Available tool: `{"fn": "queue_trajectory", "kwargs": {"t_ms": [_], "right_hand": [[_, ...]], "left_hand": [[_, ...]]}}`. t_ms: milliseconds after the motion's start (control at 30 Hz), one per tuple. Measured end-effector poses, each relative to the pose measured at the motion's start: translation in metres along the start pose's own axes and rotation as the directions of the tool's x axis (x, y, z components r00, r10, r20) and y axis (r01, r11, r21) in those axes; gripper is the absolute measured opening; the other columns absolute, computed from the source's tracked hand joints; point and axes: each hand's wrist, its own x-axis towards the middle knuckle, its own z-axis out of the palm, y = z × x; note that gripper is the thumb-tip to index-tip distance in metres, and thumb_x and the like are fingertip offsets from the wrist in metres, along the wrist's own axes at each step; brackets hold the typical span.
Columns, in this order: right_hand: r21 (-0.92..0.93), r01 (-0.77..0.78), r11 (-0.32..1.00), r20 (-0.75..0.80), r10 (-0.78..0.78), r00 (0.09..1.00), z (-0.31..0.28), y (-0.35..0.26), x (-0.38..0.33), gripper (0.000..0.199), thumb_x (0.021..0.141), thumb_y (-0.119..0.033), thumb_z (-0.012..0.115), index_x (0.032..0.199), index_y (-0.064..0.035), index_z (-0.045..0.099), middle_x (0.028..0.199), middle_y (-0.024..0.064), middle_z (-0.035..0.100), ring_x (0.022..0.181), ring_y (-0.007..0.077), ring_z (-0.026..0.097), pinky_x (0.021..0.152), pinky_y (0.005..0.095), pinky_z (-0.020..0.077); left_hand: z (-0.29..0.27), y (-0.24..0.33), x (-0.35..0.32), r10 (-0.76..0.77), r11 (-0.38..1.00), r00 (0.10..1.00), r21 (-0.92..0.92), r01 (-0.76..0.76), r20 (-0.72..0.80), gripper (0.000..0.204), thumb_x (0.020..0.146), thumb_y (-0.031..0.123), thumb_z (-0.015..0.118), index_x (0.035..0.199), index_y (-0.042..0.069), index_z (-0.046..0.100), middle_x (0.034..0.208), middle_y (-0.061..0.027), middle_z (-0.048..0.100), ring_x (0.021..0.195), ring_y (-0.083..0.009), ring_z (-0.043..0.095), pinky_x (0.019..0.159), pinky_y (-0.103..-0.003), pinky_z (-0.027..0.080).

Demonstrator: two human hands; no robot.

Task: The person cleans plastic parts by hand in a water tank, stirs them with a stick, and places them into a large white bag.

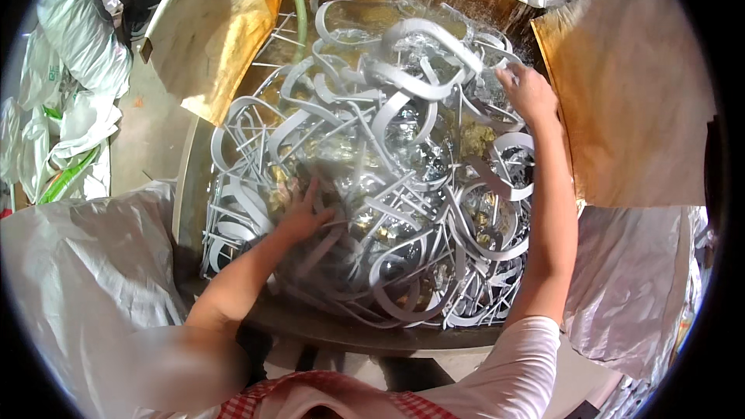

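Strips (pixel 423 91) in a tub (pixel 188 202), hose (pixel 299 0) at its far side, bags (pixel 81 54) left, sheet (pixel 636 101) right

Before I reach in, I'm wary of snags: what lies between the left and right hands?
In the head view, tangled curved grey strips and clear water lie between the left hand and the right hand.

pale floor (pixel 147 128) at left, white plastic sacks (pixel 84 39) piled far left, tan panel (pixel 208 31) upper left, larger brown-stained panel (pixel 636 93) upper right, whitish sheeting (pixel 85 252) lower left, greyish sheeting (pixel 625 287) lower right, bright hard light, sharp shadows
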Motion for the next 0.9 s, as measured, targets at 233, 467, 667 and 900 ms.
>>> {"fn": "queue_trajectory", "kwargs": {"t_ms": [233,467,667,900], "right_hand": [[0.284,-0.036,0.958,0.266,-0.043,0.963,0.163,-0.010,0.015,0.077,0.072,-0.062,0.055,0.118,-0.0006,0.052,0.114,0.0233,0.055,0.110,0.0357,0.051,0.094,0.0403,0.0386],[0.201,-0.066,0.977,0.626,-0.077,0.776,0.157,-0.008,-0.039,0.078,0.073,-0.070,0.046,0.097,0.0028,0.063,0.102,0.0260,0.059,0.101,0.0358,0.056,0.087,0.0388,0.0435],[0.188,0.013,0.982,0.548,-0.116,0.829,0.187,0.035,-0.050,0.075,0.071,-0.069,0.051,0.097,0.0011,0.063,0.095,0.0245,0.062,0.094,0.0385,0.058,0.079,0.0394,0.0460],[-0.099,0.247,0.964,0.652,-0.125,0.748,0.236,0.054,-0.047,0.043,0.085,-0.036,0.044,0.113,-0.0062,0.055,0.107,0.0239,0.058,0.095,0.0340,0.059,0.081,0.0406,0.0470]], "left_hand": [[-0.003,0.005,0.003,-0.007,0.999,0.993,-0.045,0.012,0.120,0.089,0.077,0.052,0.059,0.142,0.029,0.004,0.144,-0.0266,0.005,0.133,-0.0417,0.007,0.103,-0.055,0.015],[-0.008,0.006,-0.001,0.004,0.995,0.992,-0.100,0.009,0.129,0.092,0.073,0.060,0.057,0.142,0.032,0.002,0.145,-0.0256,-0.001,0.133,-0.0450,-0.001,0.102,-0.054,0.019],[-0.005,0.016,0.000,-0.104,0.969,0.989,0.233,0.078,0.104,0.095,0.073,0.063,0.055,0.142,0.028,0.000,0.140,-0.0301,0.016,0.133,-0.0428,-0.003,0.105,-0.051,0.015],[-0.077,0.104,0.009,-0.052,0.936,0.961,0.348,-0.048,0.272,0.073,0.080,0.039,0.056,0.137,0.008,0.023,0.101,-0.0207,0.061,0.102,-0.0380,0.052,0.084,-0.045,0.043]]}}
